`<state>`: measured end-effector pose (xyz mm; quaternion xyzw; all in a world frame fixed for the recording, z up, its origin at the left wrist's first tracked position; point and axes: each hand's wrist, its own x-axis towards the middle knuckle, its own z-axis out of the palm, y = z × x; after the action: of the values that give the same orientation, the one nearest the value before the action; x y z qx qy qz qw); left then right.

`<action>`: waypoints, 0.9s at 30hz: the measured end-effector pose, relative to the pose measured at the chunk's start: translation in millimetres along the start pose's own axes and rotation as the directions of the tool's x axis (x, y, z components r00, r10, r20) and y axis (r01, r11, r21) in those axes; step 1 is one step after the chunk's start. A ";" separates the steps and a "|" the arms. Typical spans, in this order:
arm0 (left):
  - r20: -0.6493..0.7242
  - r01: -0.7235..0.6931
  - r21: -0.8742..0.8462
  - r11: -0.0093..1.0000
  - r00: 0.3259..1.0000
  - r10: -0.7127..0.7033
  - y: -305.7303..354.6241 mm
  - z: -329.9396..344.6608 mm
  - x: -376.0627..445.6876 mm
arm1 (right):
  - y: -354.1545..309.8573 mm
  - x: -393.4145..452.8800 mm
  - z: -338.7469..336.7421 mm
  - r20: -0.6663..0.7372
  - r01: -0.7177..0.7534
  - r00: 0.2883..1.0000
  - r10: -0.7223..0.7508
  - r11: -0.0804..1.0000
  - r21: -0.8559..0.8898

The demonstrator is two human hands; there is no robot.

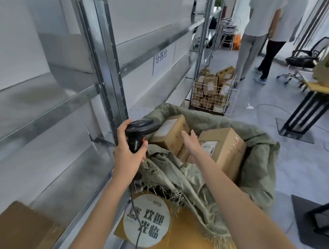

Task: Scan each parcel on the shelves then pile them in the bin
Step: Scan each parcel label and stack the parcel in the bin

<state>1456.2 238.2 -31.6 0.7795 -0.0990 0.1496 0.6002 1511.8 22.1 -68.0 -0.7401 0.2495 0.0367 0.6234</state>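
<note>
Head view caught you in the piling step: your right hand [190,140] lay with fingers straight and together against the small cardboard parcel [170,134], which sat in the frayed green sack-lined bin [257,138] just beyond your fingertips, beside a larger taped box [225,149]. Your left hand [127,149] was clamped round the smooth black scanner [139,130]; next, I judge, you needed the brown parcel [18,235] on the metal shelf [43,116].

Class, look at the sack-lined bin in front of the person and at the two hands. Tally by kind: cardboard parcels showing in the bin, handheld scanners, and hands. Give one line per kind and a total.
Cardboard parcels in the bin: 3 (small parcel, large parcel, a partly hidden parcel)
Barcode scanner: 1
Hands: 2 (left hand, right hand)
Total: 6
</note>
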 end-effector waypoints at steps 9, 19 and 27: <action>-0.022 0.000 0.010 1.000 1.000 0.000 -4.8 1.3 7.4 | -1.5 -2.5 -1.2 0.040 0.069 0.997 -0.066 0.996 -0.061; -0.261 0.067 0.169 0.983 0.965 -0.021 46.5 -54.3 -71.3 | -53.7 -77.8 55.5 0.356 0.584 0.788 -0.503 0.794 -0.171; -0.583 0.249 0.244 0.937 0.810 -0.064 70.9 -118.3 -213.8 | -3.4 -202.0 134.4 0.686 0.828 0.411 -0.600 0.561 -0.004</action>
<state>1219.0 328.5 -14.8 0.7891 0.1737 0.3370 0.4833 1371.4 214.3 -20.7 -0.8134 -0.3258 0.0434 0.4799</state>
